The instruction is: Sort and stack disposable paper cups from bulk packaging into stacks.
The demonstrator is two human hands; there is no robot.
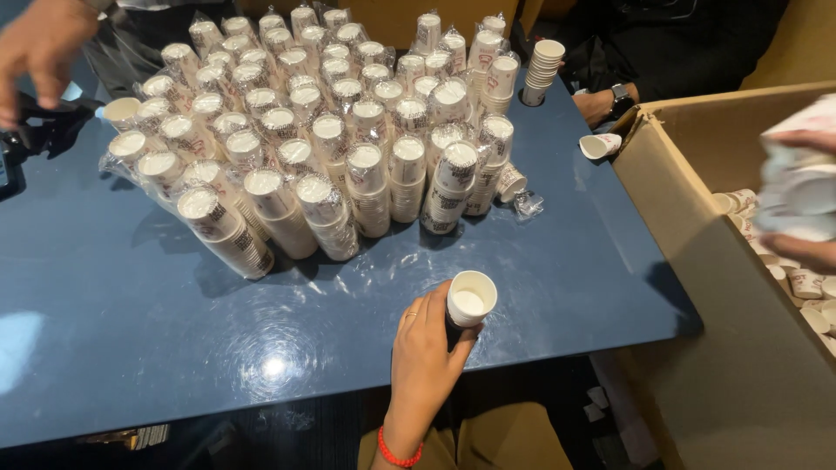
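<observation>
We hold a short stack of white paper cups [469,300] upright at the near edge of the blue table [131,331], our left hand [427,357] wrapped around its side, fingers closed on it. Our right hand [805,187] is blurred at the far right, over the open cardboard box [688,209]; it seems to be closed around a clutch of cups [797,196], though we cannot tell the grip for certain.

The stack sits close to the table's edge, so a loose grip or a nudge could send it over the edge. The blurred bundle looks the likelier slip: cups held loosely in motion could spill back into the box or onto the floor.

Further out, the wrapped cup sleeves [331,130] stand packed together, several of the nearest ones leaning; we judge that a bump from a stack set down too near them could topple a row. Another person's hand [39,48] hovers at the far left and another's wrist with a watch [614,100] rests across the table, beside an unwrapped stack [542,71] and a lone cup on its side [599,145], so reaching arms could collide there.
</observation>
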